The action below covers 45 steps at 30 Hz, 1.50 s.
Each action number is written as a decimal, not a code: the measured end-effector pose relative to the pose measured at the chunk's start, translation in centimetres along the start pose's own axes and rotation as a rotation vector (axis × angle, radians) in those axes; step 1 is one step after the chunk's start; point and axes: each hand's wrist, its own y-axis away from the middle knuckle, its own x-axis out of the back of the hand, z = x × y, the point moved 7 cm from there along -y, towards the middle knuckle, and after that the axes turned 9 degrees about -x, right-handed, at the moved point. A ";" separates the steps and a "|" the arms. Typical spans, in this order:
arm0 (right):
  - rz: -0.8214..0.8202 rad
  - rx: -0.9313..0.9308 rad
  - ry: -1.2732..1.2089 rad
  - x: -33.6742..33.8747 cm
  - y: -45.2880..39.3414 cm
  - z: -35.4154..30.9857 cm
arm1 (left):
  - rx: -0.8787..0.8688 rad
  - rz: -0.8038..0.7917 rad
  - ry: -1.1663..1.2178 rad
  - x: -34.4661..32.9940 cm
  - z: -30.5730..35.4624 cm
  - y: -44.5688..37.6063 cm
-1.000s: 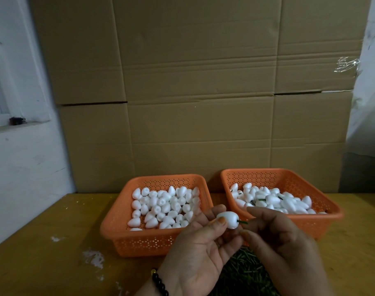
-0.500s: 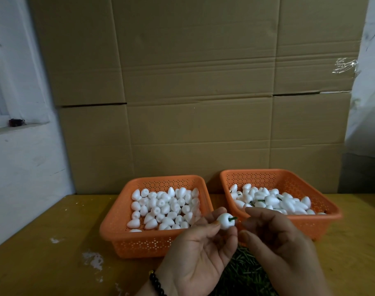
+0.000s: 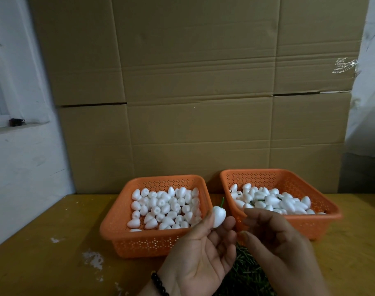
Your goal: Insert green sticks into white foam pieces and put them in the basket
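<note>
The white foam piece (image 3: 219, 216) sits pinched between the thumb and fingers (image 3: 229, 221) of the left hand (image 3: 203, 255), raised above the worktop (image 3: 43, 242) in the gap between the two orange baskets. A green stick (image 3: 222, 202) is pushed into its upper end and juts up and slightly right, so the piece's long axis runs near upright, narrow end down toward the palm. The right hand (image 3: 276, 242) hovers just beside it, apart from the foam, its fingers loosely curled and holding nothing that can be seen. A black bead bracelet (image 3: 158, 284) circles the left wrist.

Below and between the hands lies a pile of loose green sticks (image 3: 246, 272) on the worktop, partly hidden by both hands. The left basket (image 3: 139, 242) holds plain white foam pieces. The right basket (image 3: 289, 178), its near rim partly covered by the right hand, holds foam pieces with green sticks showing among them. Behind both baskets stands a wall of stacked cardboard boxes (image 3: 193, 82). White flecks (image 3: 92, 257) mark the worktop at the left.
</note>
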 end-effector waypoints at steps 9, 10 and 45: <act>0.067 0.195 0.285 0.5 -0.1 -1.5 | -0.307 0.055 -0.339 0.6 1.5 -0.4; 0.069 0.211 0.309 0.4 -0.1 -1.7 | -0.351 0.069 -0.390 0.7 1.7 -0.3; -0.048 -0.264 -0.194 -1.4 0.8 1.4 | -0.805 0.092 -0.861 0.2 1.9 0.4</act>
